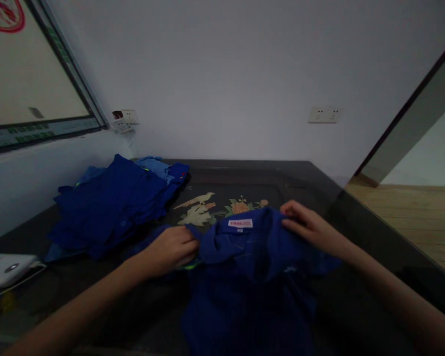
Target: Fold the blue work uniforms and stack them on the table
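Note:
A dark blue collared shirt point(241, 296) lies spread on the dark table in front of me, its collar toward the far wall. Inside the neck a white label point(240, 223) with red lettering shows. My left hand point(176, 247) is closed on the cloth at the left shoulder, where a bit of yellow-green trim peeks out below the fingers. At the other shoulder, beside the collar, my right hand point(304, 222) pinches the fabric between thumb and fingers. The lower part of the shirt fades into shadow near the bottom edge.
A heap of blue garments point(114, 198) sits at the table's back left. A white device point(9, 269) with a cable lies at the left edge. The table point(282, 173) bears a bird-and-flower pattern and meets a wall with sockets point(324, 115).

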